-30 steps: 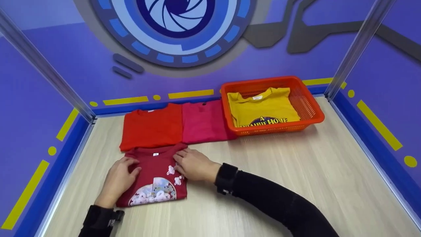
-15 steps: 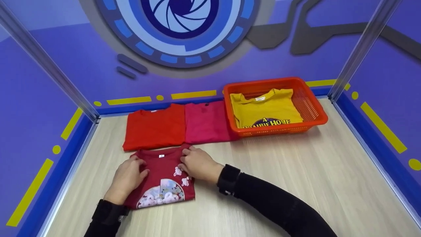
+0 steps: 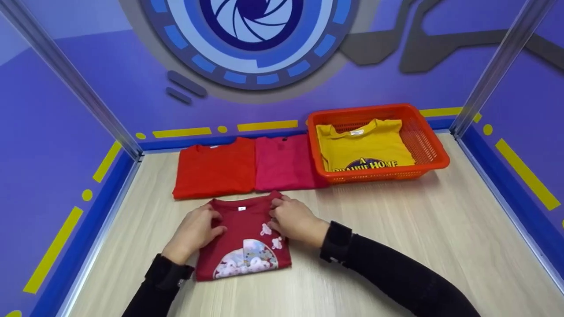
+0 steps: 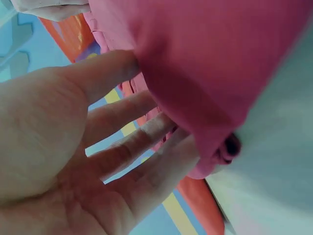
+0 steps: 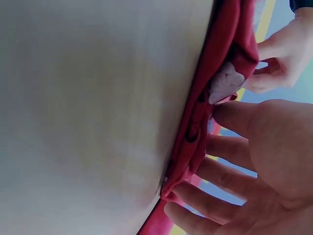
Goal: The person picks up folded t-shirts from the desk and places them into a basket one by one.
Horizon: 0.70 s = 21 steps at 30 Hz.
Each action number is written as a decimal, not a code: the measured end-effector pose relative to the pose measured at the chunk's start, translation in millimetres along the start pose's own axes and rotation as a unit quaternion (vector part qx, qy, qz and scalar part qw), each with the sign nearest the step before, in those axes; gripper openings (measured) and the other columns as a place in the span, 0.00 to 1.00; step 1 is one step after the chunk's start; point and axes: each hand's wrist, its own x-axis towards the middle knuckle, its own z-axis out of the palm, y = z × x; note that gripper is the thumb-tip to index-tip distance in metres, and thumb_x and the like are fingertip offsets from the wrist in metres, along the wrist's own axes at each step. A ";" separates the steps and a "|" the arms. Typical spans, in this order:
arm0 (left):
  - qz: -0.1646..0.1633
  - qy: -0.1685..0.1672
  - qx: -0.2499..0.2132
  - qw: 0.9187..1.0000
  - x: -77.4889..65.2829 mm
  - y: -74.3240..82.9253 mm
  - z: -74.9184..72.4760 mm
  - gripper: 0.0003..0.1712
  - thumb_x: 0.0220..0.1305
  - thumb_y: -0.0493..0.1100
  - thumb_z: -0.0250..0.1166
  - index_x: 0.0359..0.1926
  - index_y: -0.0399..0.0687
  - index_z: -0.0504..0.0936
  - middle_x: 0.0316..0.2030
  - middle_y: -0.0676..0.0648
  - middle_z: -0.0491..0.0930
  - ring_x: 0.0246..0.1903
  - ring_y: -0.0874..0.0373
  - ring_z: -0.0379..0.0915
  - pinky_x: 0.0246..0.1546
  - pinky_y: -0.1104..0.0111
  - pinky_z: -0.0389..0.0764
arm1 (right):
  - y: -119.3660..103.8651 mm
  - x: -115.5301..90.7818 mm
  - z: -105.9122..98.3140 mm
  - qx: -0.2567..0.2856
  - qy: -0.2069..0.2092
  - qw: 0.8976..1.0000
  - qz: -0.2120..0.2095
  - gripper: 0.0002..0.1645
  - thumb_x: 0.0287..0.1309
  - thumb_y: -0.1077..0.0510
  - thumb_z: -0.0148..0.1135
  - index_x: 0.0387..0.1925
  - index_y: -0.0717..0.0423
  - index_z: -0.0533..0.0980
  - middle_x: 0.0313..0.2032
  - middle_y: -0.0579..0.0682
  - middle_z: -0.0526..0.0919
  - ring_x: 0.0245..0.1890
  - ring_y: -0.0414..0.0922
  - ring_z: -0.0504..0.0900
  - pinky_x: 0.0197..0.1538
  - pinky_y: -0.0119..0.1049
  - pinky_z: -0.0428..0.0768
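A folded dark red T-shirt (image 3: 246, 224) with a printed half-circle and small pink-white figures lies on the table, its collar toward the back wall. My left hand (image 3: 194, 231) holds its left side near the collar; in the left wrist view, the thumb (image 4: 105, 73) lies on the cloth while the other fingers reach under its edge. On the opposite side, my right hand (image 3: 297, 220) grips the edge beside the pink figures. The right wrist view shows the thumb (image 5: 234, 117) and fingertips at the layered folds of the shirt (image 5: 195, 132).
Behind it lie a folded bright red shirt (image 3: 216, 169) and a folded pink shirt (image 3: 284, 163), side by side along the back wall. An orange-red basket (image 3: 434, 163) with a folded yellow shirt (image 3: 365, 147) stands at the back right, overlapping the pink shirt's edge. Walls enclose the table (image 3: 396, 246).
Both hands have moved right with the dark red T-shirt, so it now lies farther right relative to the bright red and pink shirts. The head view has shifted slightly.
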 end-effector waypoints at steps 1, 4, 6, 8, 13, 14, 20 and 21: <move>0.003 -0.003 -0.004 1.000 2.3 3.9 0.7 0.14 0.61 0.43 0.85 0.42 0.39 0.94 0.40 0.42 0.86 0.39 0.46 0.84 0.49 0.52 0.87 | 4.2 -4.1 -1.5 0.010 0.000 1.000 0.004 0.18 0.74 0.45 0.70 0.47 0.53 0.93 0.49 0.52 0.89 0.51 0.54 0.86 0.55 0.48 0.89; 0.017 -0.009 -0.013 1.000 9.1 15.4 4.2 0.15 0.61 0.45 0.85 0.43 0.40 0.94 0.41 0.42 0.88 0.40 0.47 0.84 0.50 0.52 0.88 | 17.3 -16.7 -4.1 0.041 0.006 0.999 0.016 0.17 0.73 0.46 0.72 0.49 0.54 0.93 0.53 0.54 0.89 0.53 0.55 0.86 0.57 0.50 0.89; 0.029 -0.012 -0.018 0.999 13.5 22.3 7.4 0.15 0.62 0.45 0.84 0.43 0.40 0.94 0.41 0.42 0.88 0.39 0.48 0.84 0.50 0.53 0.87 | 25.8 -24.1 -5.4 0.051 0.012 0.998 0.020 0.17 0.73 0.47 0.73 0.49 0.55 0.93 0.53 0.54 0.90 0.54 0.56 0.87 0.57 0.51 0.89; 0.046 -0.012 -0.024 0.999 18.7 31.3 12.3 0.14 0.63 0.45 0.84 0.44 0.40 0.94 0.40 0.43 0.87 0.40 0.48 0.83 0.50 0.53 0.87 | 34.9 -33.3 -6.9 0.053 0.015 0.998 0.025 0.17 0.72 0.47 0.74 0.49 0.55 0.92 0.53 0.55 0.90 0.54 0.56 0.87 0.58 0.51 0.88; 0.102 0.002 -0.048 0.994 28.5 50.8 21.5 0.11 0.65 0.42 0.81 0.43 0.38 0.95 0.38 0.42 0.86 0.39 0.46 0.84 0.48 0.51 0.87 | 54.3 -52.5 -13.6 0.069 0.012 0.997 0.045 0.18 0.70 0.49 0.75 0.51 0.58 0.92 0.53 0.56 0.89 0.54 0.57 0.87 0.57 0.53 0.89; 0.117 0.007 -0.052 0.992 30.0 55.0 23.2 0.11 0.65 0.41 0.80 0.43 0.38 0.94 0.38 0.42 0.86 0.39 0.45 0.84 0.48 0.50 0.87 | 58.3 -56.8 -15.1 0.076 0.011 0.996 0.052 0.17 0.70 0.50 0.76 0.51 0.58 0.92 0.54 0.56 0.89 0.54 0.57 0.87 0.56 0.54 0.89; 0.205 0.035 -0.038 0.978 43.1 70.7 46.9 0.08 0.72 0.39 0.73 0.44 0.39 0.94 0.35 0.43 0.84 0.37 0.46 0.82 0.46 0.53 0.87 | 81.9 -83.2 -20.8 0.114 0.012 0.990 0.085 0.16 0.69 0.54 0.76 0.51 0.60 0.92 0.54 0.57 0.89 0.56 0.57 0.86 0.59 0.55 0.87; 0.209 0.034 -0.031 0.977 44.1 74.0 49.0 0.08 0.73 0.38 0.72 0.45 0.39 0.94 0.37 0.42 0.85 0.38 0.46 0.83 0.47 0.54 0.87 | 85.3 -87.0 -21.5 0.118 0.013 0.989 0.090 0.16 0.68 0.54 0.76 0.51 0.60 0.92 0.54 0.57 0.89 0.56 0.57 0.86 0.60 0.55 0.87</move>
